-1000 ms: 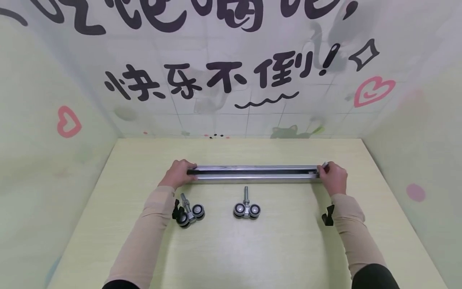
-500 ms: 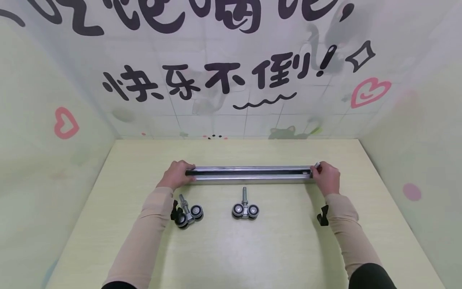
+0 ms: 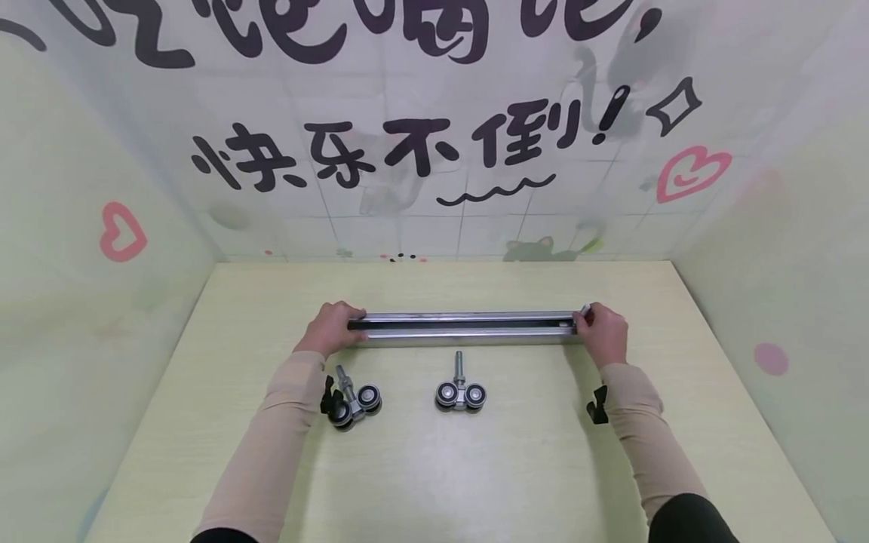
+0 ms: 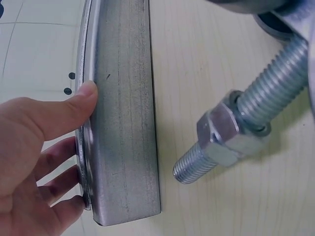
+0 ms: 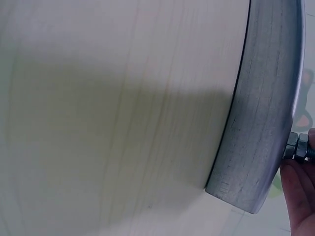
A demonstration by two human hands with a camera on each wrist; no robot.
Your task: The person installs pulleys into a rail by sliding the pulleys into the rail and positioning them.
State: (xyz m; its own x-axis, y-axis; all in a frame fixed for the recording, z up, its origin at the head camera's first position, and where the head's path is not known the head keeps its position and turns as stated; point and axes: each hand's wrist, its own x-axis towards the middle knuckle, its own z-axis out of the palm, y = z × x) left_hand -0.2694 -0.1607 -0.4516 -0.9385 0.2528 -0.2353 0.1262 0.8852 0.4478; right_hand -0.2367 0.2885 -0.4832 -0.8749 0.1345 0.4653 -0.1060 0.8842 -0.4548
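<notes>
A long metal channel rail (image 3: 468, 335) lies across the table with its dark slot showing. At its left end my left hand (image 3: 329, 330) grips it; the left wrist view has the thumb on the rail's edge (image 4: 123, 123) and the fingers curled on the far side. My right hand (image 3: 606, 335) pinches a threaded bolt (image 3: 586, 309) near the right end. In the right wrist view two nuts (image 5: 297, 145) on that bolt sit against the rail's slotted side; what is inside the rail is hidden. Two roller trolleys, one left (image 3: 355, 400) and one central (image 3: 460, 392), lie in front.
The pale wood-grain table (image 3: 421, 483) meets a printed back wall (image 3: 407, 204), with side walls to the left and right. Close to the left forearm lies the left trolley, its nut (image 4: 226, 130) and bolt large in the left wrist view.
My right hand has slid left along the rail with the bolt. The left hand keeps its grip on the rail's left end. Both trolleys stay in place; the head view has shifted slightly.
</notes>
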